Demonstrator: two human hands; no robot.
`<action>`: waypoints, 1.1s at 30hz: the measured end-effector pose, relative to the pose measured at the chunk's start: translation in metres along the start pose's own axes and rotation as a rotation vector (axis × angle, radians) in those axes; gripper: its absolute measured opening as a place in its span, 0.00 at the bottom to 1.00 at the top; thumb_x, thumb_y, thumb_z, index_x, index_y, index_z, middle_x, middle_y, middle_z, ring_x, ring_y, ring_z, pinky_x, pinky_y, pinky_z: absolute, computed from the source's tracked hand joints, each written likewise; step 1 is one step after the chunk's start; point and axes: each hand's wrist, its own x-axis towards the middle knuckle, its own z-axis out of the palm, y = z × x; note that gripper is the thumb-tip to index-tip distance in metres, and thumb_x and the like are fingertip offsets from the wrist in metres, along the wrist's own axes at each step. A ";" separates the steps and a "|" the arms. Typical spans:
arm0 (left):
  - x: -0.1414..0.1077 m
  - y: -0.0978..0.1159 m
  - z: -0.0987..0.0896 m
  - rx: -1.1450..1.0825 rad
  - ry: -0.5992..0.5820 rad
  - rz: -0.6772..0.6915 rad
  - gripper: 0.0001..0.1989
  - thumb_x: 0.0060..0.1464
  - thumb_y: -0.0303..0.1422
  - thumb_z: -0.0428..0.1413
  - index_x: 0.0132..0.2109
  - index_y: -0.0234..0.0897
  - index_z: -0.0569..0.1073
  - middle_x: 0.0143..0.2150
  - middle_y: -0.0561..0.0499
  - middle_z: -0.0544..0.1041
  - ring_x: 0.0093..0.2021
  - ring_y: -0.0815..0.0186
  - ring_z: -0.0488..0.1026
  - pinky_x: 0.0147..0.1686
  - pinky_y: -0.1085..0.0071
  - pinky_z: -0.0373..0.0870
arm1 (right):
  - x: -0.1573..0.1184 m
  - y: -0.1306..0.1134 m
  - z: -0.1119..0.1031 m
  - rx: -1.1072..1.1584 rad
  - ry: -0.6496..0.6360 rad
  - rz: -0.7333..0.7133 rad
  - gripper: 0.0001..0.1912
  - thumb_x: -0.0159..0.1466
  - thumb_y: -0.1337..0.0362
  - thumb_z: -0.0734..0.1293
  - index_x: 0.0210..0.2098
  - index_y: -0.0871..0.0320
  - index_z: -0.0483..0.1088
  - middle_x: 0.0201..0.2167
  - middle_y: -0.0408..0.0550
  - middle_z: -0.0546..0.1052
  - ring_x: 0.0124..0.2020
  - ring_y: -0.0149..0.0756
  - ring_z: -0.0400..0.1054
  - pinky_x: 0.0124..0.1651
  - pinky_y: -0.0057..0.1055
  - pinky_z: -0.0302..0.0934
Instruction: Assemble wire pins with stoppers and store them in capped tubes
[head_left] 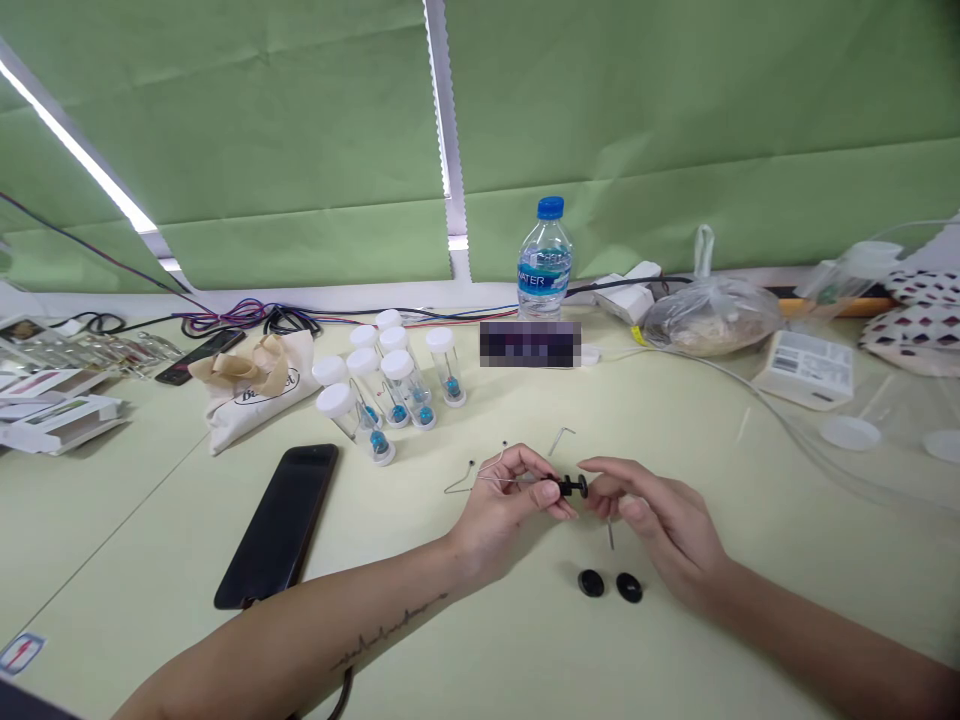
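Observation:
My left hand [501,505] is closed, thumb and fingers pinching a small black fitting [568,486] with a disc-shaped end. Thin bent metal wires [459,489] with small dark tips stick out to the left of that hand. Just right of the fitting is my right hand [664,510], its fingers loosely bent and apart, index fingertip close to the black disc. Below its fingers shows a short metal rod [610,534]; whether the fingers touch it I cannot tell. Two black round caps [591,583] lie nearer me. Beyond the hands rests an L-shaped hex key [561,438].
Several clear tubes with white lids [409,385] stand back left. A phone [277,525] lies left of my arm, behind it a cloth pouch [259,390]. A water bottle [545,260], a plastic bag [712,315] and a white box [805,370] are along the back. Cables [240,315] run by the wall.

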 end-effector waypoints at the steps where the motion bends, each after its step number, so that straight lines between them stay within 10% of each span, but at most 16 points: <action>1: 0.000 0.000 0.000 0.001 -0.004 0.001 0.12 0.45 0.33 0.66 0.33 0.33 0.72 0.27 0.54 0.75 0.27 0.70 0.76 0.36 0.71 0.69 | 0.000 0.000 0.000 0.005 -0.006 -0.001 0.16 0.72 0.58 0.52 0.53 0.53 0.64 0.30 0.45 0.75 0.30 0.33 0.72 0.33 0.29 0.67; 33: 0.000 0.001 0.001 -0.001 -0.002 -0.009 0.12 0.45 0.33 0.67 0.32 0.32 0.71 0.27 0.53 0.75 0.26 0.71 0.75 0.35 0.72 0.68 | -0.003 0.005 0.001 0.032 0.000 -0.011 0.16 0.72 0.58 0.52 0.53 0.52 0.65 0.33 0.46 0.72 0.28 0.32 0.67 0.31 0.30 0.63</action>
